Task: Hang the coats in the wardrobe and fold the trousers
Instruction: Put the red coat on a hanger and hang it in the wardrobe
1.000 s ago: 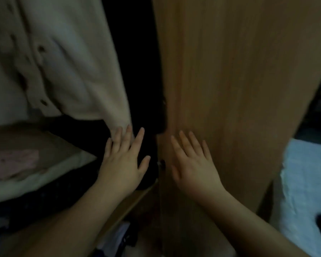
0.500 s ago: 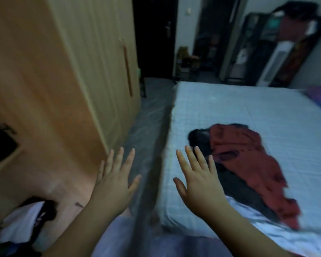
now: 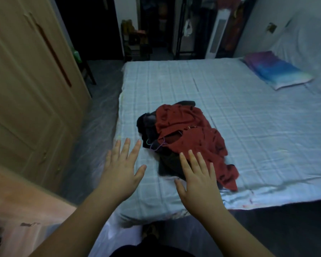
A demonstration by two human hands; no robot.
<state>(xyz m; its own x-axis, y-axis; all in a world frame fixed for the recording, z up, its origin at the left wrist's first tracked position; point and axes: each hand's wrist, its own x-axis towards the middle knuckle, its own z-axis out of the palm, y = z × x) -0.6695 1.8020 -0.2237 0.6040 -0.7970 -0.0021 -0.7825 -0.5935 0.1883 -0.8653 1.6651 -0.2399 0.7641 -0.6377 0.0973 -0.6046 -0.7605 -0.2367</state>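
Both hands are held flat, palms down, fingers straight and spread, holding nothing. The left hand (image 3: 121,170) is over the bed's near-left corner, beside the pile and apart from it. The right hand (image 3: 197,179) is nearer: its fingertips overlap the near edge of the dark garment (image 3: 168,164) in this view; whether they touch it cannot be told. The clothing pile lies directly ahead of the hands and slightly to the right, near the bed's near edge. The red garment (image 3: 189,130) sits on top, its long axis running from the far left toward the near right, its tail ending close to the near edge. Dark cloth shows beneath it on the left and near sides; which piece is coat and which is trousers cannot be told. Judgement: the right hand is better placed for the first grasp. The bed (image 3: 248,108) carries a pale checked sheet; a pillow (image 3: 278,71) lies at its far-right corner. The wardrobe (image 3: 26,80) stands to the left across a strip of floor, doors in view shut. Dim shelving stands beyond the bed's far edge.
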